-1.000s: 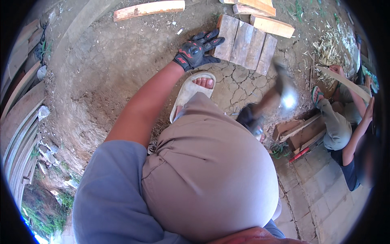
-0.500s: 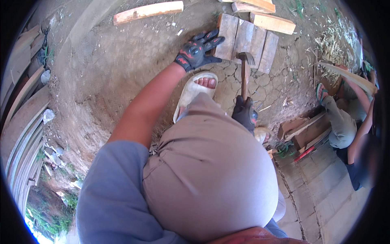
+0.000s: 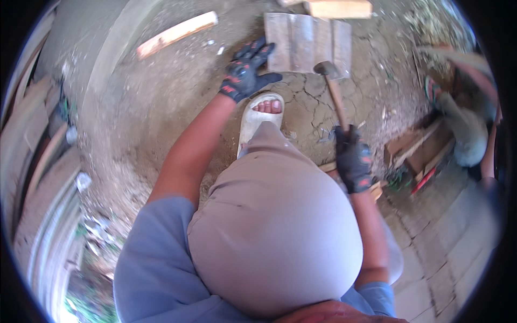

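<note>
My left hand (image 3: 245, 71), in a black glove with red marks, lies with fingers apart against the left edge of a row of wooden boards (image 3: 301, 46). The boards sit side by side on the cracked dirt ground. My right hand (image 3: 354, 160), gloved alike, is wrapped round the lower handle of a hammer (image 3: 336, 102). Its dark metal head is at the near right edge of the boards; whether it touches them I cannot tell. My left foot in a pale sandal (image 3: 252, 118) stands just below the boards.
A loose wood piece (image 3: 177, 33) lies at the far left, and a pale block (image 3: 340, 9) behind the boards. Stacked planks (image 3: 48, 199) line the left side. Another person's leg (image 3: 463, 126) is at the right, near wood pieces (image 3: 420, 145) and a red tool (image 3: 424, 180).
My right hand has moved right and nearer my body with the hammer, whose handle now slants. My left hand stays at the boards' left edge. The whole view has shifted slightly.
</note>
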`<state>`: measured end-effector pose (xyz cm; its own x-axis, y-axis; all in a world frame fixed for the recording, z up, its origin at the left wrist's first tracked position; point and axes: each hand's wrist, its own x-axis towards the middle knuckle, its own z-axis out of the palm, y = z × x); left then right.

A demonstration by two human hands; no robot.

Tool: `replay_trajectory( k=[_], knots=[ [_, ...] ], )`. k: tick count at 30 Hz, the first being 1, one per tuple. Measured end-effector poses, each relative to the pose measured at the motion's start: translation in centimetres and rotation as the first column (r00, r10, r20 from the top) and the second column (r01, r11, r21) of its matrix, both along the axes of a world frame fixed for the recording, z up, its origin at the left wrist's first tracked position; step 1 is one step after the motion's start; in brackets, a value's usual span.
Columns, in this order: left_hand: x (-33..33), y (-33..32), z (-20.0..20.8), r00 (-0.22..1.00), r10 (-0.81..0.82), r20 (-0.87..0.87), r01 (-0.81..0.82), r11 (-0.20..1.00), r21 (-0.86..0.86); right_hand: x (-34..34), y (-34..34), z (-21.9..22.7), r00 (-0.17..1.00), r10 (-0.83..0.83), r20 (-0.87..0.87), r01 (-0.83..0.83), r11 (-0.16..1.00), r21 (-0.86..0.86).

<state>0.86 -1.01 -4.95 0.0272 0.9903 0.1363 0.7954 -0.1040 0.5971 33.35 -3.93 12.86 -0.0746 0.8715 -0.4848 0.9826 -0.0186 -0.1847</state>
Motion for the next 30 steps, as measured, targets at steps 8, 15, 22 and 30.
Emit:
replay_trajectory(
  k=[8,15,22,30],
  knots=[
    [7.0,3.6,7.0,0.968,-0.237,0.088,0.214,0.953,0.212,20.0,3.5,21.1,0.937,0.23,0.262,-0.239,0.971,0.003],
    [20.0,4.6,0.7,0.672,-0.735,0.09,0.74,0.671,-0.041,24.0,6.1,22.3,0.938,-0.218,0.27,0.293,0.914,-0.28],
    [27.0,3.5,-2.3,0.509,-0.857,-0.08,0.858,0.513,-0.043,23.9,5.2,21.5,0.885,-0.457,0.091,0.462,0.835,-0.298],
    [27.6,5.1,-2.6,0.537,-0.837,-0.105,0.834,0.545,-0.082,26.5,3.1,20.8,0.956,-0.265,0.123,0.291,0.899,-0.327]
  ],
)
